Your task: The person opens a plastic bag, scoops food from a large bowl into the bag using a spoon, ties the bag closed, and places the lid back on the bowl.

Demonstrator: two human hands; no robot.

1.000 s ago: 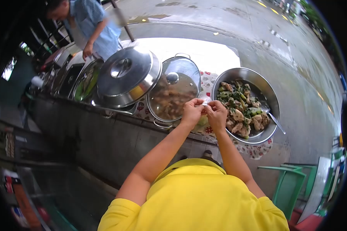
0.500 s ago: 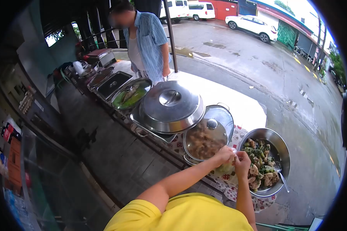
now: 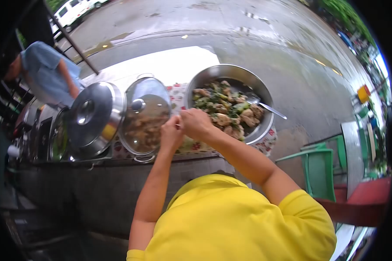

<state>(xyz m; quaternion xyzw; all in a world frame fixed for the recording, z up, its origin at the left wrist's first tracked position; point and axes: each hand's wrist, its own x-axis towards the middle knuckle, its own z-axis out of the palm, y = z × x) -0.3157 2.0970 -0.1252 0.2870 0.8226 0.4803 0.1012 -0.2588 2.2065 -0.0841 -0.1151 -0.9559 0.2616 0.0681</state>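
My left hand (image 3: pixel 171 132) and my right hand (image 3: pixel 196 122) meet over the table edge, fingers pinched together at the gathered top of a clear plastic bag. Its yellowish-green lower part (image 3: pixel 189 145) hangs below my hands, partly hidden and blurred. Just beyond my right hand stands a wide steel basin (image 3: pixel 265 93) of chicken pieces with green vegetables (image 3: pixel 224 106). A metal spoon (image 3: pixel 272 110) leans on the basin's rim. Left of my hands is an oval pot under a glass lid (image 3: pixel 150 111), with brown food showing through.
A large domed steel lid (image 3: pixel 91 115) covers a tray further left, with more food trays past it. A person in a blue shirt (image 3: pixel 45 65) stands across the table. Green plastic chairs (image 3: pixel 315 167) are at the right, and wet pavement (image 3: pixel 231 35) lies beyond.
My view has swung right, so the basin is now centred and the chairs have come into sight. Both hands stay together at the bag's top.
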